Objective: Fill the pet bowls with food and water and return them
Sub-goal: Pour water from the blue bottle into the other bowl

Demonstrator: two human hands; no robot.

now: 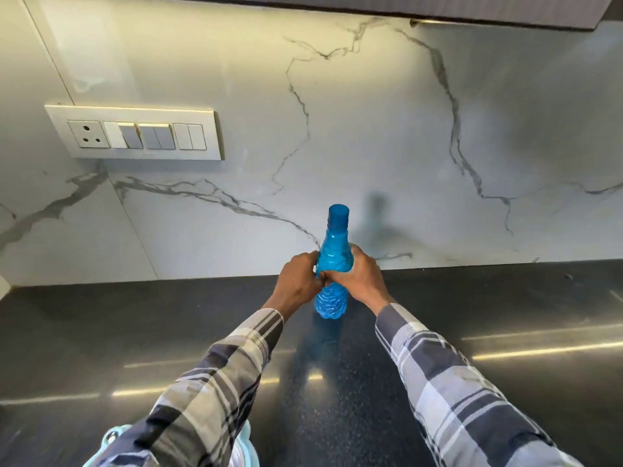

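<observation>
A blue plastic water bottle (333,254) with its blue cap on stands upright on the black countertop (505,315), close to the marble back wall. My left hand (298,284) wraps its middle from the left. My right hand (359,276) grips the same part from the right, fingers meeting the left hand's. A light blue rimmed object, perhaps a pet bowl (116,438), peeks out under my left sleeve at the bottom edge; most of it is hidden.
A switch panel with a socket (135,134) is set in the white marble wall at the left. A dark cabinet underside (438,10) runs along the top. The glossy countertop stretches left and right of the bottle.
</observation>
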